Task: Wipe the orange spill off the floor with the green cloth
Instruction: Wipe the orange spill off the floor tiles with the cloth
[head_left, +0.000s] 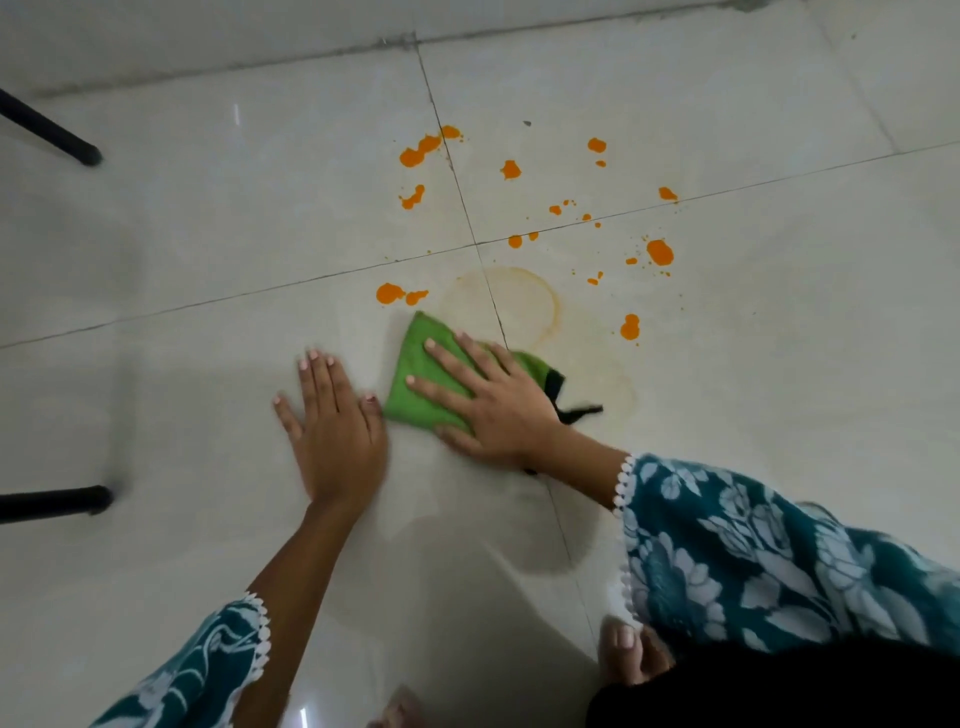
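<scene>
Orange spill (660, 252) lies scattered over the pale tiled floor (208, 234) as many separate blobs and specks, spreading from the far tile joints down to a blob just beyond the cloth's far corner, with a faint yellowish ring (501, 306) of smeared residue in the middle. The green cloth (421, 371), folded into a flat pad with a dark strap trailing at its right, sits on the floor at the near edge of that ring. The right hand (493, 405) is the working grip: its fingers are spread apart and pressed flat on top of the cloth, not clamped around it. The left hand (332, 431) rests open, palm down on the bare tile just beside the cloth, likely as a brace. Two dark furniture legs (52, 130) show at the left. Most of the blobs look untouched, so the job seems early. To wipe well, I would keep the palm pressing evenly, sweep from the outer blobs inward so nothing gets dragged onto clean tile, and refold to a fresh face once it is stained
</scene>
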